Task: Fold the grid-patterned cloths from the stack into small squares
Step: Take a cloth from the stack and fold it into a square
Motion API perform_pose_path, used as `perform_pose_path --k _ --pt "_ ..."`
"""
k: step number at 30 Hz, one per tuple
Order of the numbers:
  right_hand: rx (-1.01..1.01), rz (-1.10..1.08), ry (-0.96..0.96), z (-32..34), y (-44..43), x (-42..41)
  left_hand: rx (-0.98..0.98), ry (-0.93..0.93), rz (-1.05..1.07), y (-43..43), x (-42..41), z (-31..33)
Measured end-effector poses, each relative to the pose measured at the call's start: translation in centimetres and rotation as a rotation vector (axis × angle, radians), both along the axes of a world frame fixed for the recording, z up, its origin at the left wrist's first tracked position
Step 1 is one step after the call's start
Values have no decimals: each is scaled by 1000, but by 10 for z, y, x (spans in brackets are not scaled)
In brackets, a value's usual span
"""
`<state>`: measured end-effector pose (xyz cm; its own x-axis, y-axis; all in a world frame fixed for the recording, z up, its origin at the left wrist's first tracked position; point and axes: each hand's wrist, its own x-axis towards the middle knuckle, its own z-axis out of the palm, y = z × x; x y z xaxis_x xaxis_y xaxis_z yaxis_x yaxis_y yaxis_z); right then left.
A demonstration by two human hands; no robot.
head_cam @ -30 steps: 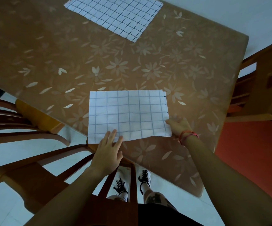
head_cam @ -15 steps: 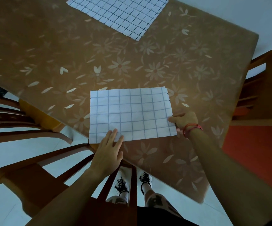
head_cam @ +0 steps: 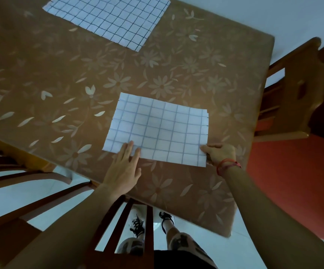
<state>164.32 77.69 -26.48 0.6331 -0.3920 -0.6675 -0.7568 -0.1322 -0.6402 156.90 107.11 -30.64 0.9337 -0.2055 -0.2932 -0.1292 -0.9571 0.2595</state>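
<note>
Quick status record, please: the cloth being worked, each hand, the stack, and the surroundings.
cloth: folded cloth, a rectangle lying flat near the table's near edge, layered edges on its right
left hand: left hand flat, fingers straight, pressing the near-left edge
right hand: right hand pinches the near-right corner
stack: stack at the far side, partly out of frame
surroundings: wooden chair to the right

Brown flower-patterned tablecloth, wooden chair with red seat at its right, pale floor below.
</note>
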Motion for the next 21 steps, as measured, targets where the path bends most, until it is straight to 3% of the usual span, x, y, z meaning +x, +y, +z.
perform_pose_path --k 7,16,19,21 --pt "125 -24 -12 16 13 -12 -137 -98 6 -37 0 15" --pt "391 35 -11 48 32 -14 -132 5 183 -80 9 20" --pt "593 61 5 53 27 -10 -190 18 183 -76 9 20" --pt "614 69 4 51 22 -10 -247 25 174 -70 6 18"
